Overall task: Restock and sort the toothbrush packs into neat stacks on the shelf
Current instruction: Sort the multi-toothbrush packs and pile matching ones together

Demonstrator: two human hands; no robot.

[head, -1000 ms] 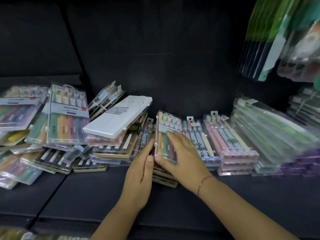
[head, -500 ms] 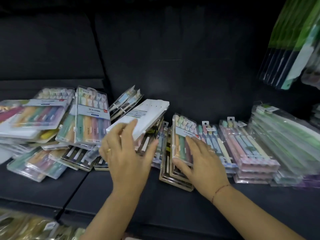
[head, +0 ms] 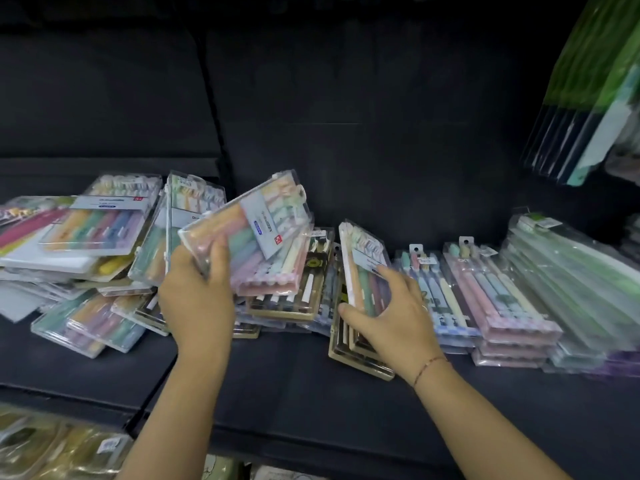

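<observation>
**Lifted pack headed for the middle stack**

The left grip (head: 197,299) is closed round the near end of a lifted pack (head: 256,237), thumb on top. It holds the pack tilted and clear above the jumbled pile (head: 104,237) on the left half of the shelf (head: 277,393). The right grip (head: 391,317) spans a leaning pack (head: 363,265), thumb at its near left edge and fingers spread over its face, steadying it on the middle stack (head: 346,351) near the shelf's front edge. The step would probably go best by laying the leaning pack flat first. Then bring the lifted one across label-up, square its edges and let go only once it sits level, since the plastic cases look slippery.
</observation>
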